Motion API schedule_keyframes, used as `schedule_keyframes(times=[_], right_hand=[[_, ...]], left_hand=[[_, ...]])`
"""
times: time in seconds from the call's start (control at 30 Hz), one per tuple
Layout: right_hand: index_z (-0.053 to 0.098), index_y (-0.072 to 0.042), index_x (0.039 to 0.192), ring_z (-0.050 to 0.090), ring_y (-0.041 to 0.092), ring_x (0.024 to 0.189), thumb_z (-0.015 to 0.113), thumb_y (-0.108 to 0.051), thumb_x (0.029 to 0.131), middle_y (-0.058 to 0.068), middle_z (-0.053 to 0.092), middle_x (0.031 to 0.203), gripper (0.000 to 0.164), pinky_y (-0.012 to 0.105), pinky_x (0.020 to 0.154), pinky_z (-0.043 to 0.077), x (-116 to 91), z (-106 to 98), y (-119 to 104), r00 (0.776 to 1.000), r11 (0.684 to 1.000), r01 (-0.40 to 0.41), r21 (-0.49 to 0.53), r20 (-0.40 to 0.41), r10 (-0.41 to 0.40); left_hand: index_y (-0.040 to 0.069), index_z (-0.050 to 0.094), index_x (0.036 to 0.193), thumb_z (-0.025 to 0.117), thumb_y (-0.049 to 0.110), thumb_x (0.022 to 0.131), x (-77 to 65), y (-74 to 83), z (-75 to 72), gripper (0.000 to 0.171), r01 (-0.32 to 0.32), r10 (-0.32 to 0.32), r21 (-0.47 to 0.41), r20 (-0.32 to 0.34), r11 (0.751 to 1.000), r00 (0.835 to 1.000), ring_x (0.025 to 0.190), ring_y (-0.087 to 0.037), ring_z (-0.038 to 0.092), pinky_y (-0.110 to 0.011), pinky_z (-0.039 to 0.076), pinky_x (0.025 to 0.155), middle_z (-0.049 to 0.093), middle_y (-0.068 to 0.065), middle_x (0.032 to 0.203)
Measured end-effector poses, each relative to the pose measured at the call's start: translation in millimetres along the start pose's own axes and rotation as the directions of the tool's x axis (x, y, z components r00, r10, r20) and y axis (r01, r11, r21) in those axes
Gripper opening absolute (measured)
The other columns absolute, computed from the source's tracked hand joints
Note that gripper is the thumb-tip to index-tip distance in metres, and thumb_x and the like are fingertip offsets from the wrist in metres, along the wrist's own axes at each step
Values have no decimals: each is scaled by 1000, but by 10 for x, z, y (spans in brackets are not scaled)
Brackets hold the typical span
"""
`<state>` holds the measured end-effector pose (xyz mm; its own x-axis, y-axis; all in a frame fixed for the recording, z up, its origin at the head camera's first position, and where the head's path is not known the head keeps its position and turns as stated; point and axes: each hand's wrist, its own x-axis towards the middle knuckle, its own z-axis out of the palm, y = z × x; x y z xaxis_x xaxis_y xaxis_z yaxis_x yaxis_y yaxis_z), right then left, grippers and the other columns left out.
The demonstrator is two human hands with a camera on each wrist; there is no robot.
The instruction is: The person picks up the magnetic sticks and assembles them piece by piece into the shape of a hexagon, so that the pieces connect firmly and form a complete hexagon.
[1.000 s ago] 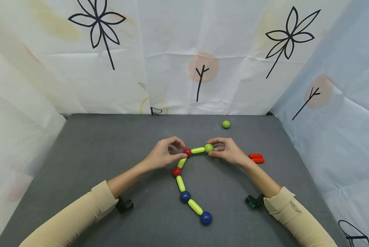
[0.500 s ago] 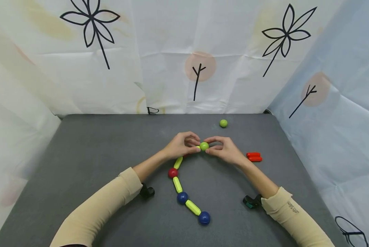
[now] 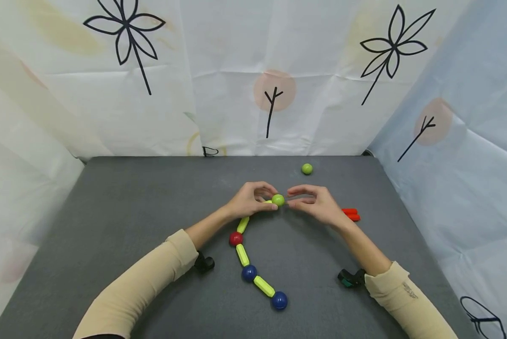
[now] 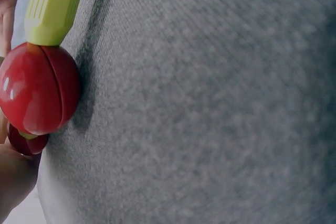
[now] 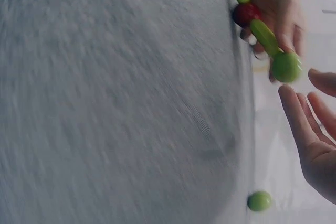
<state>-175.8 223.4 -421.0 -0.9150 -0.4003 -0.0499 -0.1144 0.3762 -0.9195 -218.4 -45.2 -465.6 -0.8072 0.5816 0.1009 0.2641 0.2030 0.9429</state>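
My left hand [image 3: 251, 200] pinches a light green ball [image 3: 278, 200] at the far end of a curved chain of balls and yellow-green rods. Just to the right, my right hand [image 3: 314, 203] has its thumb and fingers spread, a small gap away from that ball. The right wrist view shows the same gap beside the green ball [image 5: 286, 67]. Down the chain come a red ball [image 3: 236, 238], a yellow-green rod [image 3: 242, 254], a blue ball [image 3: 249, 273] and another blue ball [image 3: 280, 300] at the near end. A second red ball [image 5: 246, 14] is hidden behind my left hand in the head view.
A loose green ball [image 3: 307, 169] lies near the back edge of the grey table [image 3: 151, 188]. Two red rods [image 3: 350, 214] lie side by side behind my right wrist. White printed cloth [image 3: 228, 113] walls off the back and sides.
My left hand has moved right, from the red ball to the green ball. My right hand has let go of the green ball and drawn back slightly to the right.
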Motion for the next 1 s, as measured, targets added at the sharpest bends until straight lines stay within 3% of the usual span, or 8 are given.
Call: schedule_keyframes(times=[0.27, 0.43, 0.57, 0.83, 1.0], right_hand=[[69, 4, 136, 75, 4, 110, 78, -18, 102, 30, 71, 137, 42, 19, 94, 59, -201, -554, 67, 999, 988, -40, -148, -31, 36], [73, 2, 131, 75, 3, 103, 78, -18, 102, 25, 76, 129, 36, 20, 89, 59, -374, -926, 206, 999, 955, -51, -292, -29, 45], [75, 1, 128, 73, 0, 100, 78, -16, 101, 22, 79, 124, 32, 19, 85, 58, -508, -1141, 340, 997, 929, -74, -362, -30, 68], [73, 4, 129, 74, 2, 101, 74, -5, 102, 25, 78, 122, 29, 19, 83, 58, -580, -1311, 588, 995, 939, -64, -339, 51, 87], [74, 4, 128, 74, 3, 100, 74, -6, 102, 22, 79, 119, 28, 20, 81, 58, -565, -1328, 655, 996, 929, -55, -366, 42, 76]], left_hand=[[4, 74, 129, 86, 6, 93, -39, -47, -31, 39, 43, -43, -77, -2, 996, 999, 90, -11, 78, -22, 56, 72, 79, -19, 127], [4, 73, 130, 85, 6, 93, -62, -46, -44, 39, 49, -50, -85, -2, 995, 999, 86, -10, 78, -22, 52, 65, 78, -20, 127], [5, 74, 130, 85, 7, 93, -63, -34, -38, 39, 51, -51, -82, -6, 995, 999, 88, -9, 77, -22, 55, 70, 78, -19, 128], [6, 74, 130, 86, 9, 93, -60, -66, -26, 38, 54, -55, -83, -15, 995, 998, 84, -9, 75, -23, 55, 71, 79, -18, 125], [6, 74, 130, 86, 10, 94, -62, -70, -25, 39, 53, -55, -81, -15, 995, 998, 85, -9, 75, -22, 55, 70, 79, -18, 125]])
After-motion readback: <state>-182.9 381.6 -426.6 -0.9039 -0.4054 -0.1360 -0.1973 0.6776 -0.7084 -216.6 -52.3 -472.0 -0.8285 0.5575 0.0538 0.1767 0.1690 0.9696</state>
